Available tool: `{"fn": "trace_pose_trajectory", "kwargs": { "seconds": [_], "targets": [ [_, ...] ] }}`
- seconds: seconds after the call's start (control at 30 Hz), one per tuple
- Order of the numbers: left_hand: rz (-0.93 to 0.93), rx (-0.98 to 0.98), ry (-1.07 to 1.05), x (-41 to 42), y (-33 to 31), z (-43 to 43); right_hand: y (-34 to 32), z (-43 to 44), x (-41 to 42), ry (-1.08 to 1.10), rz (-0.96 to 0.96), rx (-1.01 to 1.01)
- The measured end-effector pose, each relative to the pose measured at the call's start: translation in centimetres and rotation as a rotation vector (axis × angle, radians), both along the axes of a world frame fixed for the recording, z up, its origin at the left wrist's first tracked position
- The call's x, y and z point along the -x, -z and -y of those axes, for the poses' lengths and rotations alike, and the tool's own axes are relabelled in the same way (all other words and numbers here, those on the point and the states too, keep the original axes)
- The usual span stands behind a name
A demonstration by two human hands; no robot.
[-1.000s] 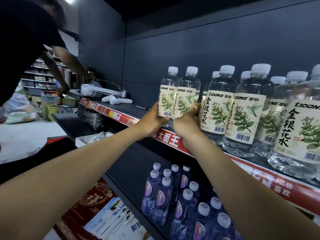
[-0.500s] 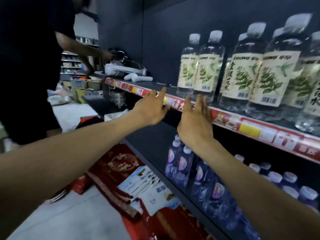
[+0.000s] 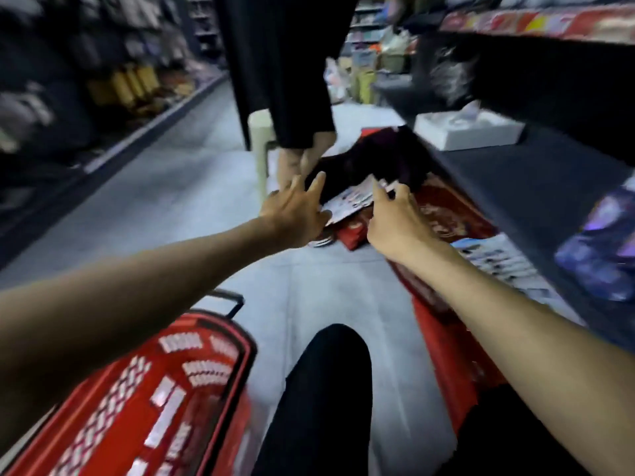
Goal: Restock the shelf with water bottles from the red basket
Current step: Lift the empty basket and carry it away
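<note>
**Hands off the shelf, swinging back toward the basket**

Half a second ago both hands were raised at the shelf lip under the row of clear bottles. Now the view has swung down to the aisle floor and the hands have dropped with it. The turn smears everything.

Head view: the left grip [image 3: 295, 214] reaches forward with its fingers straight and spread, holding nothing. The right grip [image 3: 395, 221] is just beside it, fingers loosely bent, and as far as the blur allows it looks empty too. Both hang over the floor in front of the red packs [image 3: 446, 214] tucked below the lower shelf [image 3: 515, 187].

The red basket [image 3: 165, 400] stands on the floor at lower left, near the person's dark knee [image 3: 326, 389] and under the left forearm. Only its slotted outer wall shows, so I cannot tell whether any bottles are left inside. No clear water bottle can be made out in this view. Of the shelf [image 3: 536, 22] being filled, only the red price strip shows at top right. Purple bottles [image 3: 604, 249] sit at the right edge. Another person [image 3: 281, 63] stands farther down the aisle by a pale stool [image 3: 261, 149].

With both hands free, one placement looks finished. The next fetch from the basket has not begun, and how many rounds remain cannot be judged from here.
</note>
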State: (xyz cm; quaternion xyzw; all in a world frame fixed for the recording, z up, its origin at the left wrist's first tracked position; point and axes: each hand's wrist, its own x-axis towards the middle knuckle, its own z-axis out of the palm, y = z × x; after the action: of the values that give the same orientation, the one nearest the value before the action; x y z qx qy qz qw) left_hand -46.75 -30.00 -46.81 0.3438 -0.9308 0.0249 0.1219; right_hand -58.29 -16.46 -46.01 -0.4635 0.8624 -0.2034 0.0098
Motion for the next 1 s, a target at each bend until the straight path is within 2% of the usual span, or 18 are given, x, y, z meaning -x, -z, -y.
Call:
{"fn": "trace_pose_trajectory", "kwargs": {
  "seconds": [0.23, 0.43, 0.73, 0.9, 0.97, 1.0],
  "targets": [
    [0.07, -0.086, -0.334, -16.2, 5.8, 5.4, 5.2, 8.9, -9.5, -0.296, 0.087, -0.09],
    [-0.001, -0.248, -0.764, -32.7, 12.6, 5.5, 11.1, 14.9, -18.9, -0.523, 0.151, -0.244],
    [0.047, -0.352, -1.253, -48.9, 21.9, -3.4, 20.9, 19.1, -30.2, -0.838, 0.056, -0.496],
    [0.031, -0.472, -1.633, -53.2, 25.6, -11.1, 25.4, 20.0, -32.8, -0.92, 0.047, -0.693],
    [0.013, -0.503, -1.698, -54.1, 26.4, -14.2, 27.2, 19.9, -33.2, -0.979, 0.067, -0.745],
    [-0.059, -0.574, -1.695, -54.2, 26.8, -15.6, 28.2, 19.6, -33.1, -1.009, 0.092, -0.789]
  ]
}}
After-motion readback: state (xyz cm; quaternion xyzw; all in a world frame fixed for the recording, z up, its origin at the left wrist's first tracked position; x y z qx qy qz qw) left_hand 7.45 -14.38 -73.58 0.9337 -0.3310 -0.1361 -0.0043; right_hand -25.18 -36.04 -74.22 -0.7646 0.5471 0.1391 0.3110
